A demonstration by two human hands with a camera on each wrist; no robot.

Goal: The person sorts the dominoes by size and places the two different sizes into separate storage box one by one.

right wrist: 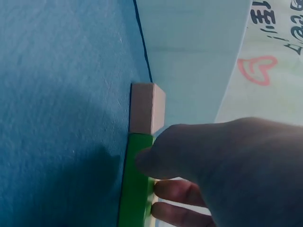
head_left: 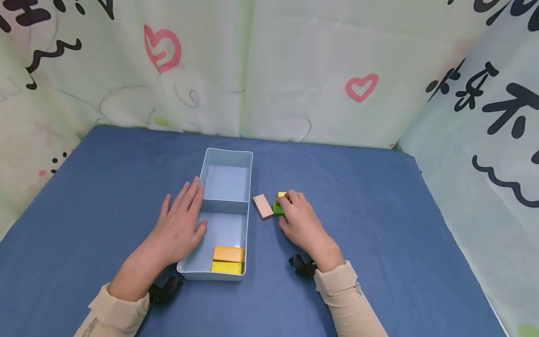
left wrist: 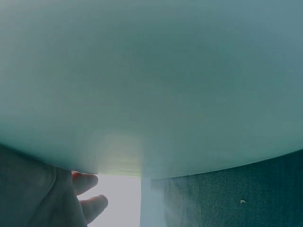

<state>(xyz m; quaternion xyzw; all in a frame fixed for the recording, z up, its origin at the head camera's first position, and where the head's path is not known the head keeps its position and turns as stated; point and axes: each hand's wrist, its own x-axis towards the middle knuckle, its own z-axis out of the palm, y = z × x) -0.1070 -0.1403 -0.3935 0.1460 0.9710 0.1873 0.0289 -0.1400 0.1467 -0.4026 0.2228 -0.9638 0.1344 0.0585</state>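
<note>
My left hand [head_left: 178, 229] lies with straight fingers along the left rim of a light blue two-compartment box [head_left: 212, 276]. Its outer wall [left wrist: 151, 85] fills most of the left wrist view. To the right of the box, my right hand [head_left: 305, 224] pinches a green block [right wrist: 133, 184], thumb on the near face and fingers behind. A pale pink block [head_left: 263, 206] stands at the green block's left end, close to the box. Just behind the green one, a yellow block [head_left: 281, 194] is partly hidden by my fingers.
Inside the near compartment, an orange block [head_left: 228, 253] and a yellow block [head_left: 226, 267] lie side by side at the right corner. A blue cloth [head_left: 358, 196] covers the table. Printed curtains [head_left: 294, 70] hang behind it and along both sides.
</note>
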